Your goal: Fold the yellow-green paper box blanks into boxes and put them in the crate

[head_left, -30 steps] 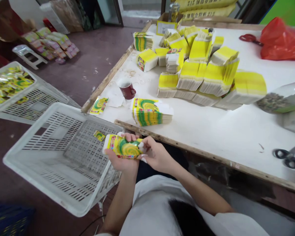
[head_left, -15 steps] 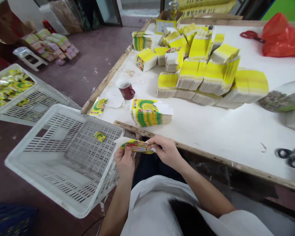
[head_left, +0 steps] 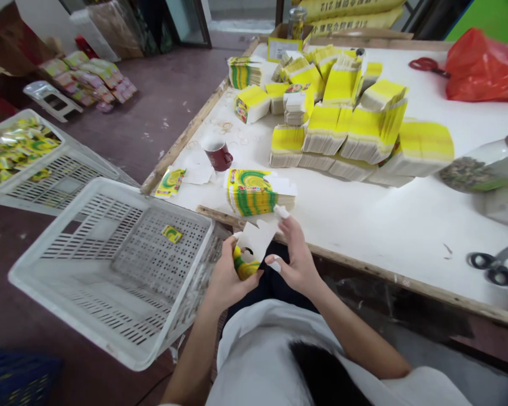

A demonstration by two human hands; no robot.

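Note:
Both my hands hold one yellow-and-green printed carton (head_left: 250,251) just below the table's front edge. My left hand (head_left: 226,277) is wrapped round its lower, coloured part. My right hand (head_left: 292,256) pinches its white upper flap between fingertips. The carton stands nearly upright with its white inside facing me. Just beyond my hands a stack of flat yellow-green cartons (head_left: 254,193) lies on the white table (head_left: 364,220).
A white slatted crate (head_left: 110,265) with one small packet (head_left: 171,233) in it sits to my left. Behind it, another crate (head_left: 29,163) holds packets. Piles of yellow cartons (head_left: 355,124), a red mug (head_left: 218,153), a red bag (head_left: 482,67) and scissors (head_left: 491,268) are on the table.
The carton lay flat and face up in my hands, then edge-on; now it is turned upright and its white flap is spread open. My hands rose slightly toward the table edge.

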